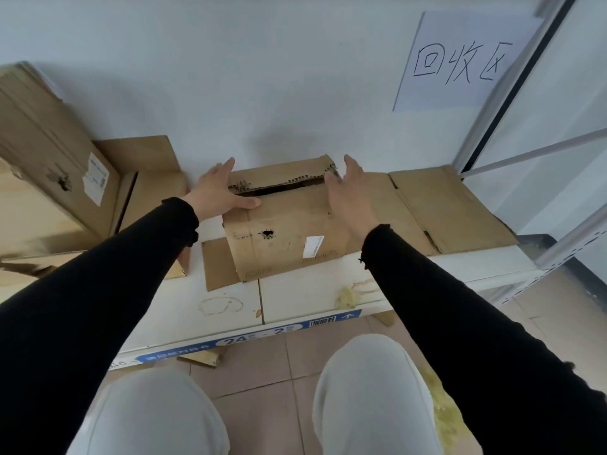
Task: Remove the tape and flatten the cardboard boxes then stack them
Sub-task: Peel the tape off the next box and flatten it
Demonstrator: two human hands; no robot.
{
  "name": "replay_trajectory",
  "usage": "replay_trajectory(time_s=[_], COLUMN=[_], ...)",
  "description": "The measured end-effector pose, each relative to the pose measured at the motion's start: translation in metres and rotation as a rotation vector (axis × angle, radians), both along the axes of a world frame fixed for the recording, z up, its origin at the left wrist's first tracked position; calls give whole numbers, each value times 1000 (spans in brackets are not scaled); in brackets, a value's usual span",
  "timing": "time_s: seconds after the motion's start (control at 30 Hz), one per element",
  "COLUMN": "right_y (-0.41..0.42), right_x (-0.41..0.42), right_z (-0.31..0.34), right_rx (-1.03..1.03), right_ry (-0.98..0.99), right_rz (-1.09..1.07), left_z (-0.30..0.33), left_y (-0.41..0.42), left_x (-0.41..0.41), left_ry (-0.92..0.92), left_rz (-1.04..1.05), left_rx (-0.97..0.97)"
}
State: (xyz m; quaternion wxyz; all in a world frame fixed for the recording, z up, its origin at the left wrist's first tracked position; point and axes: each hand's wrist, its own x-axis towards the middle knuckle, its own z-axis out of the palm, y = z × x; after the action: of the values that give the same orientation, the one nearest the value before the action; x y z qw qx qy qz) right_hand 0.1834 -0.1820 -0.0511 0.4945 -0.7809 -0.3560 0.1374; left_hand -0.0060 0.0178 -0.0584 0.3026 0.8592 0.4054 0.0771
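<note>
A worn brown cardboard box [282, 238] lies on a low white platform [302, 297] against the wall, its top flaps parted by a dark slit. My left hand [218, 192] rests flat on the box's left top corner, thumb stretched along the flap edge. My right hand [349, 195] hovers with straight fingers at the box's right top edge, by the torn flap. Beneath and to the right of the box lies a flattened cardboard sheet [446, 208].
More cardboard boxes [49, 152] lean against the wall at the left. A paper sign [460, 64] hangs on the wall at upper right. A white metal rack frame [538, 152] stands at the right. My knees and tiled floor [262, 389] are below.
</note>
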Motion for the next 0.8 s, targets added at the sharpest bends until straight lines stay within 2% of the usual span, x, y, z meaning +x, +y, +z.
replay_trajectory(time_s=[0.07, 0.13, 0.3, 0.4, 0.47, 0.57, 0.67, 0.73, 0.8], right_y=[14, 21, 21, 21, 20, 13, 3, -4, -13], right_x=[0, -5, -15, -16, -15, -10, 1, 11, 20], right_z=[3, -4, -28, -32, -31, -23, -5, 9, 23], right_rx=[-108, -121, 113, 287, 426, 618, 721, 676, 423], right_ry=[-41, -49, -85, 83, 200, 353, 502, 594, 573], right_rz=[54, 57, -101, -130, -146, -184, -215, -133, 97], left_z=[1, 2, 8, 18, 25, 29, 29, 26, 20], left_y=[7, 13, 29, 32, 32, 34, 39, 41, 39], left_x=[0, 1, 1, -2, -4, -2, 0, 3, 6], left_ry=[-15, -23, -29, 43, 16, -123, -204, -193, -199], left_rz=[-10, -6, -32, -108, -117, -20, 145, 223, 245], left_rx=[-75, -87, -70, 63, 143, 247, 298, 355, 409])
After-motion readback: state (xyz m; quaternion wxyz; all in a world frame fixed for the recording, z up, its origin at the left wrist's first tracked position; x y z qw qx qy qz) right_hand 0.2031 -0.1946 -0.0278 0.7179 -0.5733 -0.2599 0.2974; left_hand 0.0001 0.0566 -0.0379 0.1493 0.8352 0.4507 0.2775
